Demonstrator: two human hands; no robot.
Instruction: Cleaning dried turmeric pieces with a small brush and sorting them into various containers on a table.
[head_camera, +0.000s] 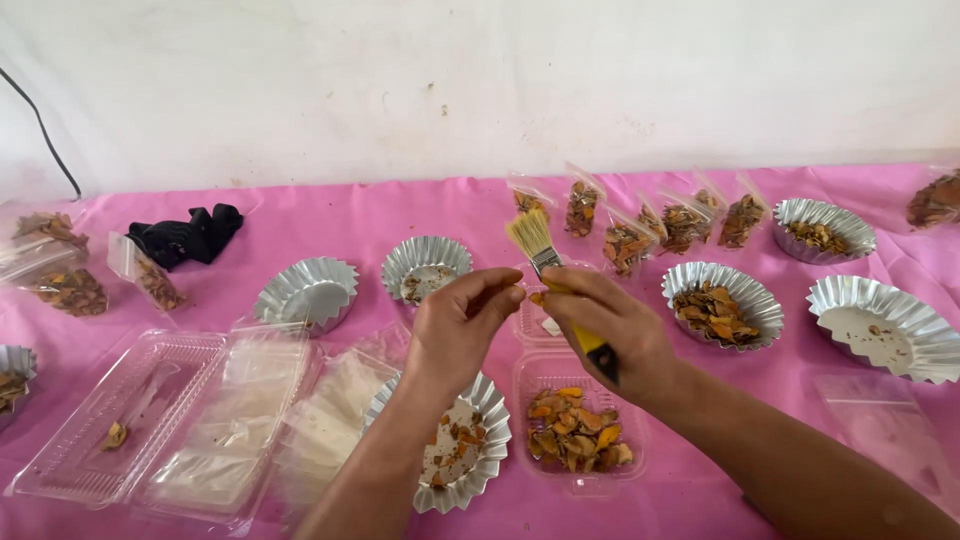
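My right hand (612, 322) grips a small paintbrush (536, 246) with pale bristles pointing up and a yellow-and-black handle. My left hand (458, 325) is right beside it, fingertips pinched near the brush's metal collar and a small orange piece (537, 297); whether the left fingers hold that piece is unclear. Both hands hover over a clear plastic container (578, 428) filled with orange and brown dried pieces. A fluted foil cup (466, 446) with a few crumbs lies under my left wrist.
The pink cloth (330, 215) carries more foil cups (722, 303), (886, 326), (822, 228), (425, 266), (310, 291). Small clear bags of dried pieces (625, 243) stand behind. An open clear clamshell box (160, 415) is at left, a black cloth (188, 236) further back.
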